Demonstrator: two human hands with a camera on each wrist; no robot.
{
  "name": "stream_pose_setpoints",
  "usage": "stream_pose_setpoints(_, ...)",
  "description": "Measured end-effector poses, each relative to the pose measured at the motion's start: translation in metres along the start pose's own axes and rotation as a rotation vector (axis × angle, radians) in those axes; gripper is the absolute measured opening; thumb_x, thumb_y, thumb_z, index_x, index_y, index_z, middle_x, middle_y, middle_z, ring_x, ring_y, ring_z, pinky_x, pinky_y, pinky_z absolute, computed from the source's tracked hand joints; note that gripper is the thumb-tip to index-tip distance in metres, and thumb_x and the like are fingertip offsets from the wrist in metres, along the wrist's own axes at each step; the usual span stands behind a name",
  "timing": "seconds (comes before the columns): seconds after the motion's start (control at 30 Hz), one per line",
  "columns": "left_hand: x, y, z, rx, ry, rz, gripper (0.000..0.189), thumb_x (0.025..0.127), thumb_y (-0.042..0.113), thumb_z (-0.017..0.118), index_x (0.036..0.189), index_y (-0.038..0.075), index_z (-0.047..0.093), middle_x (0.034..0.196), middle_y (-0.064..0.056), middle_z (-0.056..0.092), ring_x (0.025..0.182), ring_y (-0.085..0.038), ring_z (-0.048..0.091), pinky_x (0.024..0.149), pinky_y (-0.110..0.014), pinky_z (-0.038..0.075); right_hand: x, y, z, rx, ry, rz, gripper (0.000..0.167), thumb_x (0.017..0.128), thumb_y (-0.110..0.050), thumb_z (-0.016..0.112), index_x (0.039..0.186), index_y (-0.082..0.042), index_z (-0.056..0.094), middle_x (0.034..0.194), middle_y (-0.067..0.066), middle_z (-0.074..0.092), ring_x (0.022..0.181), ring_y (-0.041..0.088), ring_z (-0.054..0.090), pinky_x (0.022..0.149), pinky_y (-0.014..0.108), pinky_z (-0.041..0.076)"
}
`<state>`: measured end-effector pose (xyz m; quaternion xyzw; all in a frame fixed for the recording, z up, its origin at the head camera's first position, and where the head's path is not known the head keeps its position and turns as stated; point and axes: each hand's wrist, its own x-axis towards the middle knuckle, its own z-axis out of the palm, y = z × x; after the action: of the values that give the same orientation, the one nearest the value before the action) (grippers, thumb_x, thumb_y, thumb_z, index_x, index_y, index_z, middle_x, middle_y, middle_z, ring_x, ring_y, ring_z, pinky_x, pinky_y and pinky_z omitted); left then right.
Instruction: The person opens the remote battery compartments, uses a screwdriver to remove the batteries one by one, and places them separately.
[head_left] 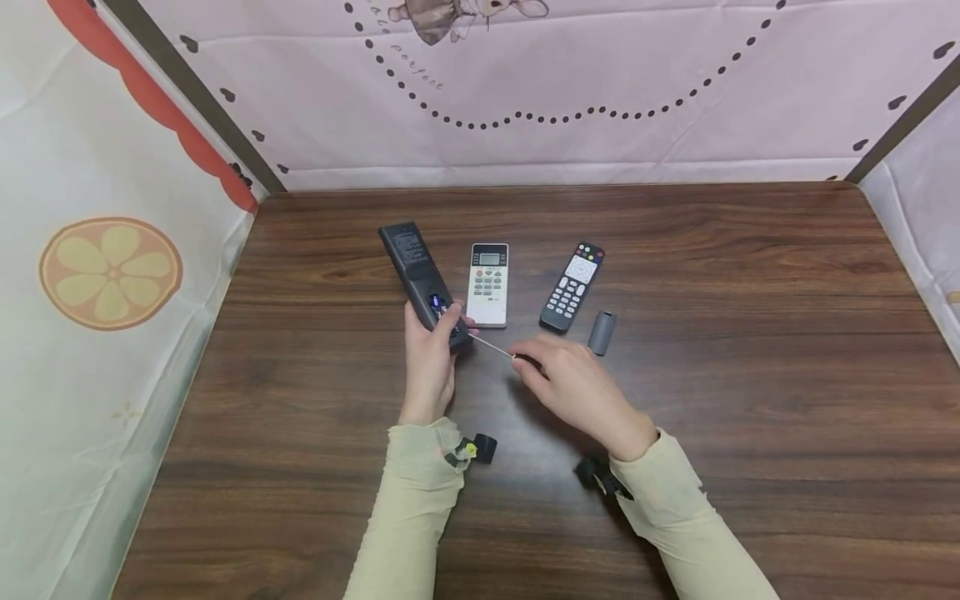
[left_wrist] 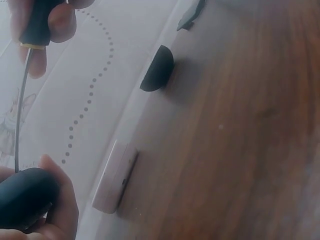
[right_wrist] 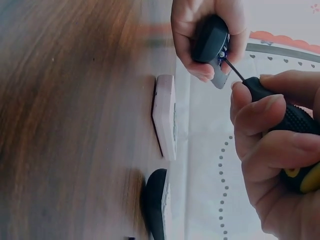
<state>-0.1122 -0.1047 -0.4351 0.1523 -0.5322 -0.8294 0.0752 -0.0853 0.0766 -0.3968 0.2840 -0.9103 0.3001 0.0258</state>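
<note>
My left hand [head_left: 429,367] grips a black remote control [head_left: 411,262] that is turned back side up, its battery compartment [head_left: 438,306] uncovered near the lower end. Batteries in blue wrapping seem to show inside, partly covered by the thumb. In my right hand [head_left: 573,387] is a screwdriver [right_wrist: 287,119] with a black and yellow handle. Its thin metal shaft [head_left: 491,344] reaches the lower end of the remote, and the tip meets the compartment area in the right wrist view [right_wrist: 235,69]. The remote is held above the table.
A white remote control [head_left: 488,287] lies right of the held one. Farther right are a black remote with white buttons [head_left: 572,287] and a small grey battery cover [head_left: 602,333]. They rest on a brown wooden table [head_left: 750,350] with fabric walls [head_left: 600,75] around it.
</note>
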Motion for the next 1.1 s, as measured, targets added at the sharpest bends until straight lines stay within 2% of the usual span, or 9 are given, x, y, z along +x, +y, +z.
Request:
stream_pose_setpoints(0.27,0.000,-0.002,0.002,-0.033,-0.029,-0.030,0.044,0.088,0.012,0.056,0.125,0.016,0.031,0.114,-0.022,0.045,0.082,-0.028,0.058,0.075,-0.043,0.050,-0.001,0.004,-0.007,0.026,-0.045,0.040,0.020,0.088,-0.023,0.056,0.102,-0.016,0.066,0.094,-0.006,0.064,0.080,0.007,0.058,0.068,0.030,0.047)
stream_pose_setpoints(0.37,-0.001,-0.003,0.004,-0.024,-0.052,-0.024,0.044,0.089,0.012,0.054,0.125,0.016,0.031,0.111,-0.019,0.047,0.080,-0.027,0.058,0.075,-0.043,0.050,-0.001,0.010,-0.013,0.027,-0.076,0.061,0.021,0.088,-0.025,0.054,0.104,-0.016,0.066,0.096,-0.005,0.064,0.081,0.008,0.057,0.071,0.031,0.047)
stream_pose_setpoints(0.5,-0.003,-0.004,0.006,-0.007,-0.079,-0.013,0.043,0.090,0.011,0.052,0.126,0.016,0.029,0.110,-0.018,0.047,0.078,-0.026,0.059,0.075,-0.043,0.050,-0.002,0.021,-0.027,0.035,-0.090,0.113,0.024,0.090,-0.027,0.052,0.107,-0.015,0.064,0.098,-0.003,0.063,0.076,0.011,0.054,0.068,0.032,0.045)
stream_pose_setpoints(0.57,-0.004,-0.005,0.007,0.001,-0.087,-0.018,0.043,0.090,0.011,0.052,0.126,0.016,0.029,0.110,-0.018,0.048,0.077,-0.026,0.060,0.075,-0.044,0.050,-0.004,0.026,-0.034,0.053,-0.069,0.144,0.024,0.090,-0.027,0.051,0.107,-0.015,0.064,0.098,-0.002,0.063,0.074,0.012,0.053,0.067,0.032,0.043)
stream_pose_setpoints(0.77,-0.006,-0.007,0.011,0.053,-0.130,-0.022,0.042,0.089,0.009,0.051,0.125,0.014,0.030,0.108,-0.019,0.049,0.076,-0.024,0.061,0.074,-0.043,0.051,-0.007,0.038,-0.049,0.102,0.024,0.211,0.026,0.090,-0.030,0.050,0.108,-0.015,0.062,0.104,-0.002,0.061,0.081,0.014,0.055,0.072,0.035,0.044)
stream_pose_setpoints(0.93,-0.009,-0.010,0.017,0.137,-0.221,-0.019,0.045,0.089,0.009,0.050,0.127,0.016,0.028,0.111,-0.023,0.048,0.077,-0.024,0.061,0.073,-0.042,0.051,-0.009,0.047,-0.057,0.099,0.100,0.252,0.029,0.090,-0.031,0.051,0.114,-0.016,0.060,0.101,-0.004,0.059,0.071,0.014,0.051,0.066,0.033,0.041)
stream_pose_setpoints(1.1,-0.014,-0.013,0.029,0.264,-0.304,-0.019,0.055,0.088,0.011,0.054,0.132,0.023,0.024,0.109,-0.024,0.049,0.075,-0.026,0.060,0.068,-0.041,0.052,-0.012,0.054,-0.063,0.105,0.159,0.249,0.027,0.090,-0.027,0.052,0.113,-0.016,0.060,0.094,-0.002,0.059,0.073,0.014,0.050,0.066,0.032,0.040)
